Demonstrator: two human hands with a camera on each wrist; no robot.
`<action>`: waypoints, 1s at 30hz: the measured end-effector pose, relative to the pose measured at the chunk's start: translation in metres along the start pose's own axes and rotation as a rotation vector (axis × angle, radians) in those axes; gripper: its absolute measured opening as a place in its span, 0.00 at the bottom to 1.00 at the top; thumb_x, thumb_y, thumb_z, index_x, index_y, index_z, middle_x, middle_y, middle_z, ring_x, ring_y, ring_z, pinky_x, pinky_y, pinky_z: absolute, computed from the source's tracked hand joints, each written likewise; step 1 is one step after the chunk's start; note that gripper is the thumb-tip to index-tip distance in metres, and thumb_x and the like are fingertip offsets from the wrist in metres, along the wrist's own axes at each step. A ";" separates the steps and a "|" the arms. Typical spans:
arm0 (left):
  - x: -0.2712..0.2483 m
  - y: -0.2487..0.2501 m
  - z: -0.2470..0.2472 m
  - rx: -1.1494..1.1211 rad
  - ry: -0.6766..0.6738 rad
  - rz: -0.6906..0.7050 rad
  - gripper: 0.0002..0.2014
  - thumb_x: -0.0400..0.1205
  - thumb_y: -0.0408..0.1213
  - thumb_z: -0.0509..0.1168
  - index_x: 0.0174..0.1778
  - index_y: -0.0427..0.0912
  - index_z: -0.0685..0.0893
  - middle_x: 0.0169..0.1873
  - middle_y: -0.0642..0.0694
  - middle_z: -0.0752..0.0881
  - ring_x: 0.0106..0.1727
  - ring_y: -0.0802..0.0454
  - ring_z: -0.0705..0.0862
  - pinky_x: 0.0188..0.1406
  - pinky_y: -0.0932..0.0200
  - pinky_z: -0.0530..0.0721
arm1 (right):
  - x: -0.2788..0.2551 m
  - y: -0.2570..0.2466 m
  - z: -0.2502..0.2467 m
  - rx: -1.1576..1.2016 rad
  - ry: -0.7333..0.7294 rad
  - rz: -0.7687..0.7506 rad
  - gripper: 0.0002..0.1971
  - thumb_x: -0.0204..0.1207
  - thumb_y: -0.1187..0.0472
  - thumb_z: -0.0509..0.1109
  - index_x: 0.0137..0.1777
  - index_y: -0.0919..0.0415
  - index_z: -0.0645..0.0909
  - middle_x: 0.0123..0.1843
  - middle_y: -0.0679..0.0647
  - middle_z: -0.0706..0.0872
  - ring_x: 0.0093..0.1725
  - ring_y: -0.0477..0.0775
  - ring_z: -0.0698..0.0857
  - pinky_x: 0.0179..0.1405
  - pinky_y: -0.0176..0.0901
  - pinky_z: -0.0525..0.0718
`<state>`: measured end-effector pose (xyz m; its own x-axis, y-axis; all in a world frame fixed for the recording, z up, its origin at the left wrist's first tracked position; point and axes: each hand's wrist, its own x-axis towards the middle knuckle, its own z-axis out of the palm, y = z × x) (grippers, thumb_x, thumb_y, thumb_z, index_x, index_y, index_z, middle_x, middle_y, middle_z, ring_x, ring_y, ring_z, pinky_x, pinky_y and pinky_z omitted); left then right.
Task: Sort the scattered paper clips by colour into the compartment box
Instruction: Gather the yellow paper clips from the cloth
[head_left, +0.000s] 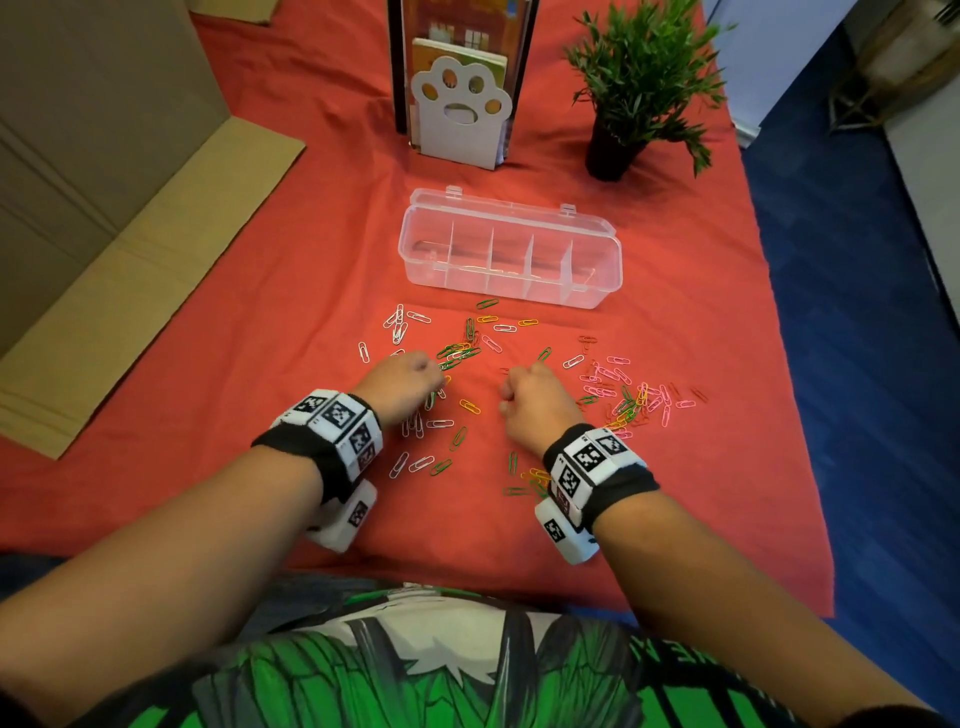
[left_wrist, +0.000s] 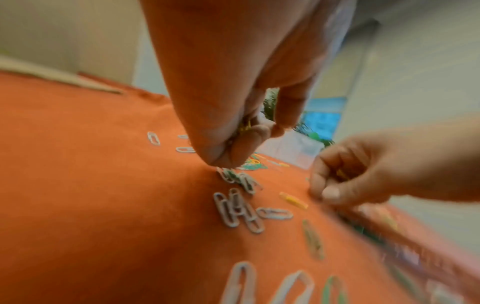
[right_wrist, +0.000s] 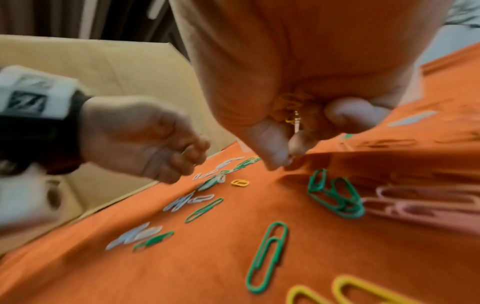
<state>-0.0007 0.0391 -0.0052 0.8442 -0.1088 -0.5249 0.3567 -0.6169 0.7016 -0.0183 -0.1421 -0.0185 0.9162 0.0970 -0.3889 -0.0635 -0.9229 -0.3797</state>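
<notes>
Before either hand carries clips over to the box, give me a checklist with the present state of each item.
1. Compartment box lid open: ok.
2. Compartments free to take clips: ok for most; a few clips seem to lie in the middle ones, colour cannot tell.
3. Left hand holds clips: ok, yellow ones show between its curled fingers.
4. Right hand holds clips: ok, yellow or orange ones bunched in the palm.
5. One colour only in each hand: cannot tell, fingers hide most.
6. Path to the box: ok, only loose paper clips on the red cloth between.
</notes>
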 end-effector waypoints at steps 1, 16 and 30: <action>-0.001 0.004 -0.001 -0.272 -0.041 -0.095 0.10 0.79 0.34 0.56 0.31 0.44 0.74 0.28 0.47 0.75 0.26 0.52 0.74 0.28 0.61 0.73 | 0.001 -0.005 0.001 -0.024 0.002 -0.044 0.09 0.74 0.63 0.65 0.53 0.63 0.78 0.57 0.63 0.76 0.56 0.65 0.82 0.58 0.51 0.81; 0.024 0.009 -0.002 -0.113 0.286 0.006 0.14 0.78 0.48 0.65 0.31 0.44 0.83 0.28 0.49 0.82 0.32 0.50 0.77 0.34 0.59 0.72 | 0.009 -0.019 0.011 -0.114 -0.043 -0.197 0.14 0.70 0.71 0.59 0.57 0.68 0.74 0.58 0.66 0.79 0.59 0.67 0.80 0.59 0.53 0.79; 0.037 0.001 -0.008 0.300 0.240 -0.010 0.09 0.69 0.29 0.71 0.38 0.47 0.83 0.46 0.45 0.88 0.49 0.45 0.85 0.46 0.61 0.77 | 0.040 0.002 -0.053 1.455 -0.112 0.394 0.09 0.79 0.68 0.58 0.39 0.62 0.77 0.31 0.53 0.73 0.29 0.48 0.73 0.20 0.34 0.76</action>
<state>0.0343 0.0406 -0.0205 0.9238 0.0620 -0.3779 0.2623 -0.8214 0.5064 0.0395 -0.1603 0.0095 0.7179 0.0278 -0.6956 -0.6771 0.2601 -0.6884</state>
